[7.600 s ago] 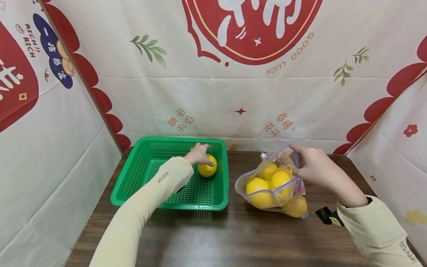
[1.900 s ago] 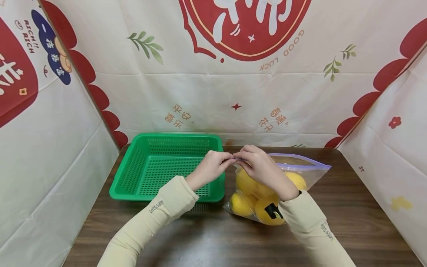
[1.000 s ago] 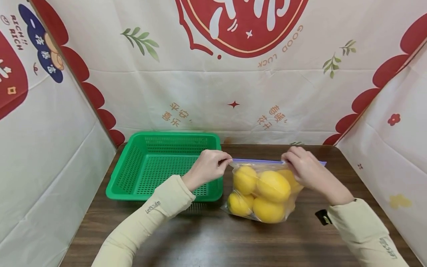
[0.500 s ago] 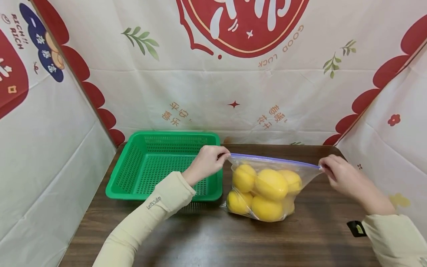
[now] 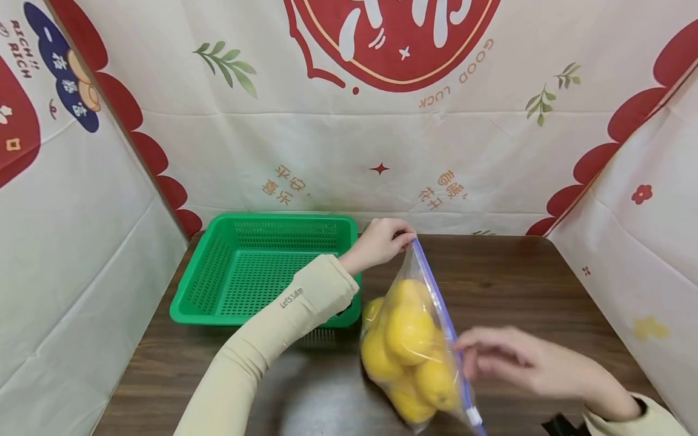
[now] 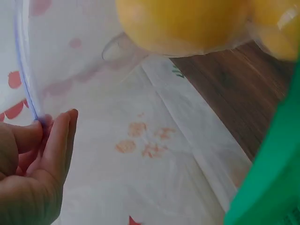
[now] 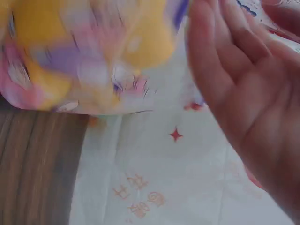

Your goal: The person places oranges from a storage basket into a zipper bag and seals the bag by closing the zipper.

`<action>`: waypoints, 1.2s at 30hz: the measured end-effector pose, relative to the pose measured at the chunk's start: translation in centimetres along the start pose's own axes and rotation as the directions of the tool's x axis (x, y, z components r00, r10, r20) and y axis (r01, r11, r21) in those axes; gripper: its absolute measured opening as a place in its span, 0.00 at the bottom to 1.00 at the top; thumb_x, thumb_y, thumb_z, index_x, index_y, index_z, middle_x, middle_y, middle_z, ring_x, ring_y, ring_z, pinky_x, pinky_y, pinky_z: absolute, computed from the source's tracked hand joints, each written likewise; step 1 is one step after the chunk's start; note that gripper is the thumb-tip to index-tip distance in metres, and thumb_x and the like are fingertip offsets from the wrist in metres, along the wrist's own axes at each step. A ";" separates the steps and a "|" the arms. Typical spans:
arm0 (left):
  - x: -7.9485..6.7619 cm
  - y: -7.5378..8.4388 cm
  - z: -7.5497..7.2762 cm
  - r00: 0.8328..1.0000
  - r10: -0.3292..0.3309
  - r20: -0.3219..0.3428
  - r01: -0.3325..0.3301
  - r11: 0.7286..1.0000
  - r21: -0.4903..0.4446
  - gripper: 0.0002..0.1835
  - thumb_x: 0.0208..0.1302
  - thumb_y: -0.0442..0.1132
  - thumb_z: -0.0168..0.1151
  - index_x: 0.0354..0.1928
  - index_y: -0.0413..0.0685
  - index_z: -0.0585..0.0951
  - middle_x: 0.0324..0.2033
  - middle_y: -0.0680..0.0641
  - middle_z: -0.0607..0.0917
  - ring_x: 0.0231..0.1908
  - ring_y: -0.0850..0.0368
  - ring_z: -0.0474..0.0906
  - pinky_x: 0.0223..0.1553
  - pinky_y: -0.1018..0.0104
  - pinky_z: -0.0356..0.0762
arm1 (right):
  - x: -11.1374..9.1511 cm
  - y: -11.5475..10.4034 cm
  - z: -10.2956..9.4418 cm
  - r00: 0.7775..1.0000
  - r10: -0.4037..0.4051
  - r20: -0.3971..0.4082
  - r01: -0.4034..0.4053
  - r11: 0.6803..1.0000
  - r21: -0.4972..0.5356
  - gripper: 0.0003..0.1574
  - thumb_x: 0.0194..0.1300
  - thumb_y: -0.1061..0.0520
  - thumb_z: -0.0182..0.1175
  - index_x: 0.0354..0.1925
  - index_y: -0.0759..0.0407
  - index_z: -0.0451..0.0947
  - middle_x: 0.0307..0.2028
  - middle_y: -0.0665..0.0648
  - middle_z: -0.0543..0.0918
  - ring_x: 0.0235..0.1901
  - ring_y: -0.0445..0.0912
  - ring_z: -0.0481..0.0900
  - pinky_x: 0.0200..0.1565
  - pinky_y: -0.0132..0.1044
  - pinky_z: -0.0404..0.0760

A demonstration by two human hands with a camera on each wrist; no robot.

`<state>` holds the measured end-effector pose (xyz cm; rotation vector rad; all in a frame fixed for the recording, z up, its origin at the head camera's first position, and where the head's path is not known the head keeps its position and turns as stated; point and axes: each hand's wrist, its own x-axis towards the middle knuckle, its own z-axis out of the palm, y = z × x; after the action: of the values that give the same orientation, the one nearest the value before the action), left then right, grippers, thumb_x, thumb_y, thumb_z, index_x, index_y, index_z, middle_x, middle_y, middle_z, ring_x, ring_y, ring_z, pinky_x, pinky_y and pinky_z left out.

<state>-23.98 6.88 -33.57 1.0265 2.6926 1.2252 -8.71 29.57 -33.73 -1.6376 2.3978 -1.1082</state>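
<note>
A clear zip-lock bag (image 5: 449,330) full of yellow lemons (image 5: 410,332) hangs tilted at the table's middle. My left hand (image 5: 382,242) pinches the upper corner of its purple zip strip; the left wrist view shows thumb and fingers (image 6: 58,145) meeting at the strip's end. The strip slants down toward the front right, with a white slider (image 5: 473,415) near its lower end. Beside the strip is my right hand (image 5: 523,360), blurred, its loosely bent fingertips right at the purple edge. In the right wrist view the palm (image 7: 253,98) faces the bag's printed side (image 7: 93,61).
A green plastic basket (image 5: 182,300) with perforated walls stands at the left of the dark wooden table (image 5: 518,284), close to my left forearm. Printed white cloth (image 5: 305,145) encloses the table at the back and sides.
The last lemon left the basket for the bag, and the bag's mouth was drawn along by the right hand. Since then the bag has swung upright-slanted, and the right hand has let go of its corner.
</note>
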 end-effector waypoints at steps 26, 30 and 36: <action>-10.2 6.3 -3.0 0.908 0.127 0.400 -0.318 0.831 0.457 0.09 0.59 0.43 0.60 0.34 0.44 0.75 0.24 0.53 0.76 0.22 0.66 0.72 0.21 0.79 0.70 | 6.8 0.9 -1.6 0.946 -0.284 -0.154 0.066 0.636 -0.769 0.22 0.71 0.54 0.40 0.25 0.56 0.75 0.21 0.44 0.74 0.21 0.37 0.69 0.32 0.34 0.67; -6.6 4.3 -2.7 0.920 -0.002 0.391 -0.171 0.897 0.407 0.08 0.58 0.29 0.57 0.40 0.42 0.79 0.32 0.49 0.82 0.29 0.62 0.77 0.27 0.77 0.73 | 5.8 3.8 -2.2 0.964 -0.157 -0.213 -0.038 0.715 -0.698 0.21 0.70 0.52 0.42 0.27 0.55 0.77 0.23 0.45 0.77 0.24 0.38 0.71 0.32 0.35 0.68; -0.8 1.0 -1.2 0.927 -0.122 0.355 -0.008 0.939 0.344 0.11 0.62 0.31 0.52 0.43 0.44 0.81 0.37 0.50 0.82 0.31 0.61 0.74 0.32 0.73 0.73 | 5.1 9.7 -2.8 0.925 0.178 -0.337 -0.350 0.745 -0.567 0.02 0.58 0.62 0.60 0.30 0.58 0.79 0.26 0.51 0.81 0.26 0.43 0.77 0.30 0.41 0.75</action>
<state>-23.10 6.08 -32.24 1.0689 2.6470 0.4895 -19.84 28.66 -35.35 -1.2212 3.3017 -0.5255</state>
